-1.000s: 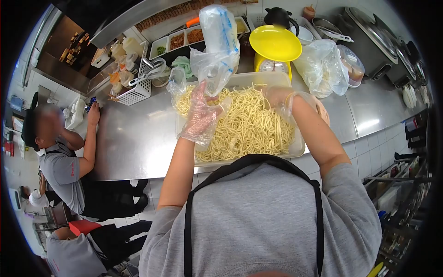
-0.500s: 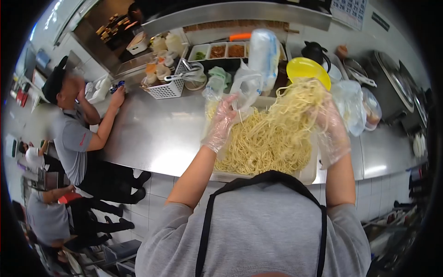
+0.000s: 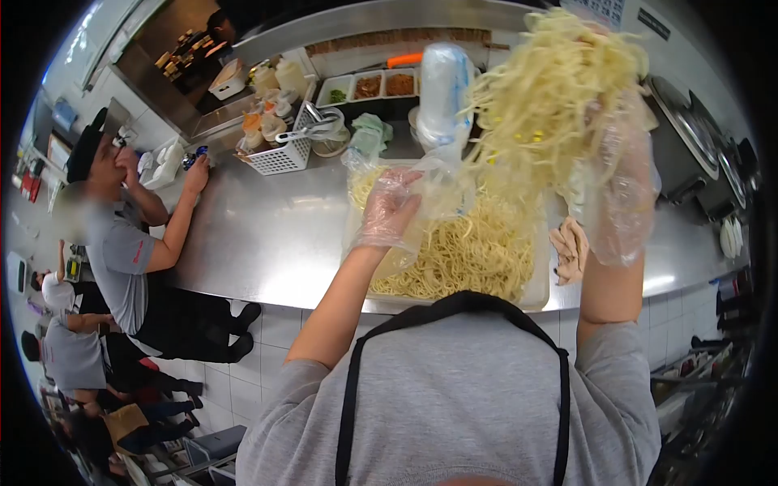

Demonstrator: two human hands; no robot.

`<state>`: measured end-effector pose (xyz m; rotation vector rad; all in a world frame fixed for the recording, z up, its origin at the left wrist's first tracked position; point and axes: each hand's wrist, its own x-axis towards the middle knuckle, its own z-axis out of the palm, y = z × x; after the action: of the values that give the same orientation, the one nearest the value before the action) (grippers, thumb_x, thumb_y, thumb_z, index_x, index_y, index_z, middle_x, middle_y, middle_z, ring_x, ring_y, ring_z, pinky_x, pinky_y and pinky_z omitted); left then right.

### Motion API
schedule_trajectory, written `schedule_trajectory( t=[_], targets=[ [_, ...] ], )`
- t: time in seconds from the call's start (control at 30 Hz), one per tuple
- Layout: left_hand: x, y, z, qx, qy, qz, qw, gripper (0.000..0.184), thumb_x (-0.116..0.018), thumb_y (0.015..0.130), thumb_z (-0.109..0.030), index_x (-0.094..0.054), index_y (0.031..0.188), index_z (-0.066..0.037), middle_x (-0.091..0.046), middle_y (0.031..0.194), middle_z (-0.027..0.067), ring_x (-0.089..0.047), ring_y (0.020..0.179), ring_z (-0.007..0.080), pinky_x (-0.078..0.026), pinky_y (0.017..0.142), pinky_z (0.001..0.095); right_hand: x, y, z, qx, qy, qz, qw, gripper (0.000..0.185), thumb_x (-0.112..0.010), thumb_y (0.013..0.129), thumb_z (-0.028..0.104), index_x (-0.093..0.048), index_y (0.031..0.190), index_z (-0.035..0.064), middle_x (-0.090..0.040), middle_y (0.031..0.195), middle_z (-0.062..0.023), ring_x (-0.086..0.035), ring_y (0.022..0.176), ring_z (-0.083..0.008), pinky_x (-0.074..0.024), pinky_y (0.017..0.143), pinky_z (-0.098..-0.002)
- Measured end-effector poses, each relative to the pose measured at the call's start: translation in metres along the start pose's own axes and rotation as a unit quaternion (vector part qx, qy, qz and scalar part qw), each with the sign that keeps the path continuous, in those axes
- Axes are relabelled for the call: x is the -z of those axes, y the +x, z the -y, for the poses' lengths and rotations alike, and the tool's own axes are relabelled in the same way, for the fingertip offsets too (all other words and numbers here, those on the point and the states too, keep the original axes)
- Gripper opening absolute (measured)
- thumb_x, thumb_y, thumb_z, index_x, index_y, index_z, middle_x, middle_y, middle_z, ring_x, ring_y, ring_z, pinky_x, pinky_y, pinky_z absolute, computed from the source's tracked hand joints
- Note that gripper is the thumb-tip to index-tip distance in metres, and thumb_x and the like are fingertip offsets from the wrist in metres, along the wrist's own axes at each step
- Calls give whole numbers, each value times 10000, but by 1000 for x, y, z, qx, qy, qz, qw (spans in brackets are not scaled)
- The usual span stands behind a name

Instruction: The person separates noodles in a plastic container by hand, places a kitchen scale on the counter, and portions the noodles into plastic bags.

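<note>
My right hand (image 3: 620,154), in a clear plastic glove, grips a large bunch of noodles (image 3: 559,89) high above the counter. Loose strands hang from it toward the left. Below lies a pale tray (image 3: 538,279) heaped with more yellow noodles (image 3: 470,255). At the tray's left side, my gloved left hand (image 3: 389,209) pinches a clear plastic bag (image 3: 444,180). The bag's far side is partly hidden by the hanging strands. Just behind my left hand sits a greenish plastic bag (image 3: 369,136).
A roll of plastic bags (image 3: 444,93) stands at the back. Left of it are sectioned ingredient containers (image 3: 369,86) and a white basket (image 3: 279,158) of bottles. A crumpled cloth (image 3: 570,249) lies right of the tray. A co-worker (image 3: 121,227) stands at the counter's left end.
My right hand has risen with the noodles, lifting them well above the tray and toward the camera. The cloth beside the tray has come into view. My left hand stays with the bag.
</note>
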<state>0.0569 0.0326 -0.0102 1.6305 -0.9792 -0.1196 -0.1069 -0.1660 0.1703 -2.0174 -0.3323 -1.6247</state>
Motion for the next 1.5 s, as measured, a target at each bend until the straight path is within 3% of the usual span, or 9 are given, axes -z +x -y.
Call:
schedule_trajectory(
  t=[0.27, 0.37, 0.57, 0.63, 0.7, 0.8, 1.0, 1.3, 1.5],
  targets=[
    [-38, -22, 22, 250, -9, 210, 945, 554, -625, 755, -42, -442, 1277, -48, -516, 1221, 143, -481, 1145, 248, -382, 955, 311, -61, -126, -29, -119, 150, 201, 961, 618, -736, 643, 99, -486, 1208, 108, -527, 1172, -146, -514, 1105, -306, -409, 957, -358],
    [-35, -34, 36, -58, 252, 195, 946, 527, -704, 741, -144, -504, 1222, -60, -547, 1205, 95, -526, 1086, 233, -427, 925, 314, -75, -177, -33, -206, 178, 363, 891, 501, -701, 726, 140, -489, 1174, 68, -516, 1165, -122, -524, 1076, -246, -440, 886, -326],
    [-61, -22, 8, 228, -239, 131, 935, 498, -558, 811, -53, -453, 1297, -82, -466, 1308, 101, -533, 1083, 187, -453, 879, 269, -82, -201, -47, -150, -198, 609, 753, 406, -671, 642, 56, -611, 1043, 54, -599, 1035, -187, -582, 952, -318, -453, 836, -408],
    [-63, -24, -7, 275, -402, 72, 871, 511, -501, 823, 19, -432, 1318, -87, -449, 1331, 105, -542, 1073, 177, -462, 863, 250, -80, -215, -61, -154, -163, 573, 788, 335, -647, 670, 64, -623, 1003, 36, -614, 983, -196, -588, 945, -323, -451, 847, -407],
    [-48, -22, -30, -53, 254, 267, 928, 665, -462, 725, 96, -397, 1353, -112, -409, 1366, 132, -513, 1129, 224, -440, 917, 276, -80, -222, -73, -152, -90, 495, 851, 270, -621, 702, 82, -633, 965, 22, -628, 945, -203, -592, 942, -326, -451, 855, -404],
    [-58, -26, -22, -208, 210, 209, 932, 756, -447, 638, 118, -402, 1353, -123, -392, 1373, 154, -474, 1181, 280, -413, 962, 298, -91, -224, -79, -186, -54, 445, 875, 270, -616, 715, 114, -627, 972, 32, -621, 984, -197, -590, 951, -323, -458, 846, -402],
    [-51, -1, -5, -63, 33, 79, 994, 692, -445, 709, 174, -384, 1342, -100, -474, 1296, 125, -496, 1155, 220, -421, 969, 312, -74, -122, -27, -287, -129, 646, 695, 316, -580, 780, 137, -580, 1082, 46, -592, 1072, -205, -572, 996, -329, -455, 865, -382],
    [-46, 16, -24, 163, -173, 107, 965, 686, -436, 733, 155, -329, 1377, -54, -476, 1294, 63, -507, 1078, 124, -441, 860, 244, 24, -102, -41, -307, 8, 422, 853, 814, -758, 681, 262, -353, 1374, 120, -419, 1340, -174, -429, 1210, -337, -368, 1016, -389],
    [-44, 21, -85, 196, -343, 100, 913, 700, -482, 725, 94, -350, 1386, -94, -500, 1241, 66, -550, 856, 89, -472, 687, 232, -23, -177, -87, -377, -176, 660, 626, 696, -733, 680, 348, -477, 1248, 35, -502, 1255, -198, -501, 1140, -315, -398, 962, -369]
  ],
)
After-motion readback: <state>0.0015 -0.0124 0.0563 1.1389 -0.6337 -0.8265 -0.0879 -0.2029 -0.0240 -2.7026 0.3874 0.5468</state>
